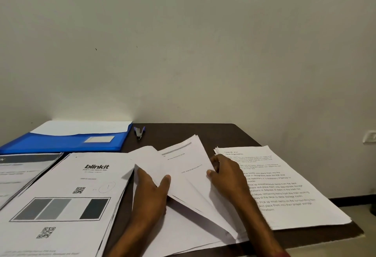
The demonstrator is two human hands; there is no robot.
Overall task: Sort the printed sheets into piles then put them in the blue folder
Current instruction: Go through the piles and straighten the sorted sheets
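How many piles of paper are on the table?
4. A far-left pile, the blinkit pile beside it, the middle pile gripped by the left hand and right hand, and the right pile. More may be hidden past the left edge.

I take this for a plain office or study corner. A dark brown wooden bench (175,134) stands against a bare off-white painted wall (183,53). It carries piles of white printed paper sheets (61,195) and a glossy blue plastic folder (61,144). A white wall switch plate (369,136) sits on the right.
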